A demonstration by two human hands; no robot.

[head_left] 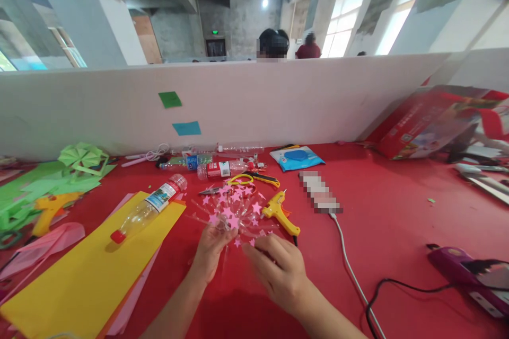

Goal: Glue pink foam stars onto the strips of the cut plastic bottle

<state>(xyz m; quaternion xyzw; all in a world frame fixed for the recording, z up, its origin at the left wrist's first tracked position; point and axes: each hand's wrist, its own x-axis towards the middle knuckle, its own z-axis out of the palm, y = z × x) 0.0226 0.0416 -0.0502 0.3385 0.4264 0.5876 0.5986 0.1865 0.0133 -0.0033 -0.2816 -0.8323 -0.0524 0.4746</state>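
My left hand [214, 246] grips the base of a clear plastic craft piece [228, 217], whose thin strips spread outward like a firework and carry several pink paper stars. My right hand [280, 265] is closed in a pinch at the piece's near right edge, beside a pink star [252, 242]. What its fingertips hold is too small or hidden to tell. Just beyond, a yellow hot glue gun [280, 213] lies on the red table. Scissors with yellow handles [240, 180] and a yellow-and-black utility knife [264, 178] lie behind the stars.
At left, an empty bottle [153, 206] rests on yellow paper sheets [99, 270]. Green paper scraps [47, 185] and another glue gun [50, 212] lie farther left. More bottles [222, 169], a wipes pack [297, 158], a phone [320, 190] with a white cable, and a red bag [429, 122] stand around.
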